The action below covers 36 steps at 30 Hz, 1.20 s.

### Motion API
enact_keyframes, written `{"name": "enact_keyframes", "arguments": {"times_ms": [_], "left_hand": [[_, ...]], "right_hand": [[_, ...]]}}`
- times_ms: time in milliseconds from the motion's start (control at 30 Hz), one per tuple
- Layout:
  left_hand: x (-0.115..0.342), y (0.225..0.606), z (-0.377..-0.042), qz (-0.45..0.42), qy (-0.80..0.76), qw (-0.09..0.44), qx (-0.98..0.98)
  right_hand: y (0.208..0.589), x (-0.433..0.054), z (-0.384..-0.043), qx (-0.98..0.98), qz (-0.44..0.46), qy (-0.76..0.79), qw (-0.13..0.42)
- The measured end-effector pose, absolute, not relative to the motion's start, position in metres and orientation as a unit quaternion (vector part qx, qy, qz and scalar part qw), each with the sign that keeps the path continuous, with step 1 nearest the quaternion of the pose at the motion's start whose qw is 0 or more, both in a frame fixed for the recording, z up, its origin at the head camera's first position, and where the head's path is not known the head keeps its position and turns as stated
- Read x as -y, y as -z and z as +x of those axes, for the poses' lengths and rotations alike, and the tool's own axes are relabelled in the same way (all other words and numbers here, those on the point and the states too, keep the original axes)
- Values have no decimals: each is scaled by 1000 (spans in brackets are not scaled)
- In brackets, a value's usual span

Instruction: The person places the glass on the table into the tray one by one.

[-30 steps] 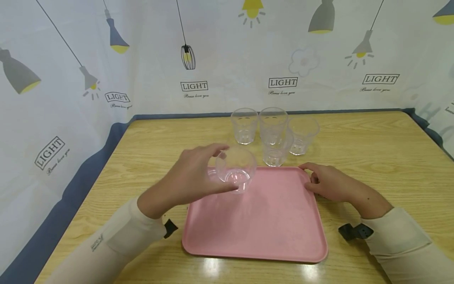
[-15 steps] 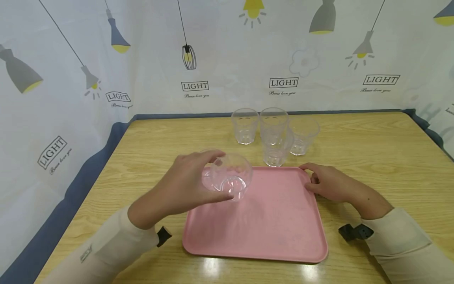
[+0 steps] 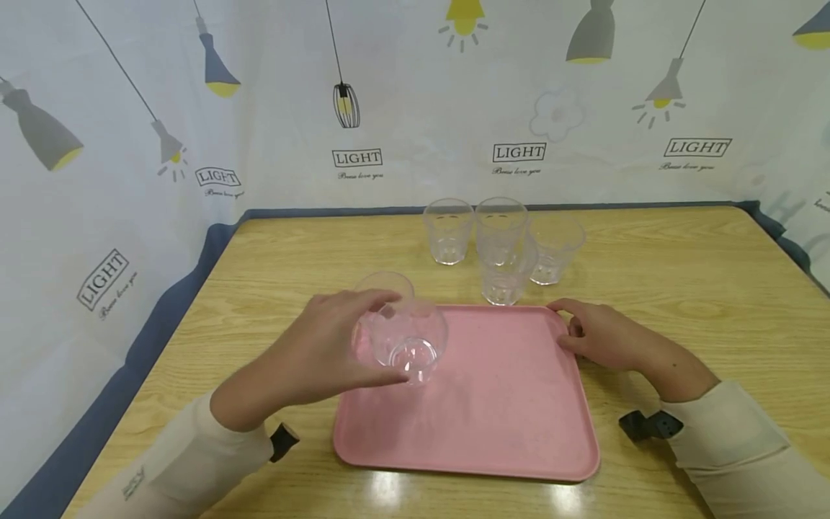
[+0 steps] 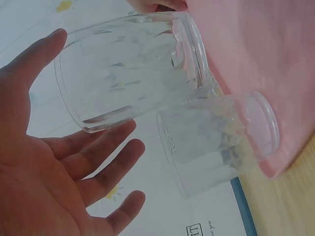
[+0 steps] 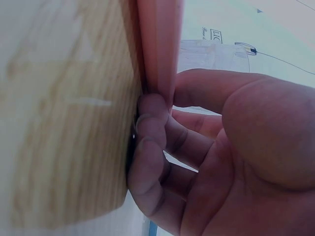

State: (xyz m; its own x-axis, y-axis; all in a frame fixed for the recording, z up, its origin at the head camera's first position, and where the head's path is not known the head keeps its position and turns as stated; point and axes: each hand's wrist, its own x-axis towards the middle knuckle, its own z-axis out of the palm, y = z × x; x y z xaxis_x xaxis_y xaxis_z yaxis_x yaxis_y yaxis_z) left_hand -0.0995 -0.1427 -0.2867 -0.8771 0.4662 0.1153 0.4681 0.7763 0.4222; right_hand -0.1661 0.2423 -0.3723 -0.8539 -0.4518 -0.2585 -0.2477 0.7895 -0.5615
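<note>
My left hand (image 3: 311, 360) holds a clear plastic cup (image 3: 420, 324) upright over the left part of the pink tray (image 3: 493, 411), thumb on the near side and fingers on the far side. Whether its base touches the tray I cannot tell. Just behind it, a second clear cup (image 4: 216, 142) stands at the tray's far left corner, partly hidden by my fingers in the head view. On the other side, my right hand (image 3: 603, 335) grips the tray's rim near the far right corner. In the right wrist view, its fingers (image 5: 150, 130) curl under the rim with the thumb on top.
Several more clear cups stand close together on the wooden table (image 3: 681, 274) behind the tray, among them a left one (image 3: 449, 234) and a right one (image 3: 551, 252). A white curtain (image 3: 428, 101) printed with lamps hangs along the table's back and left sides.
My left hand has carried its cup left and nearer to me over the tray. More of the cup at the far left corner now shows. The right hand and tray have stayed put.
</note>
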Motion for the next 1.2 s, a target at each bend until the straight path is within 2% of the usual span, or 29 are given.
{"name": "enact_keyframes", "arguments": {"times_ms": [767,1200], "left_hand": [[171,304,-95,-253,258,-69,930],[178,315,-97,-255,276,-90,922]], "right_hand": [[371,-241,-165,-928,-184,260,193],[371,-241,-165,-926,-184,265,194]]}}
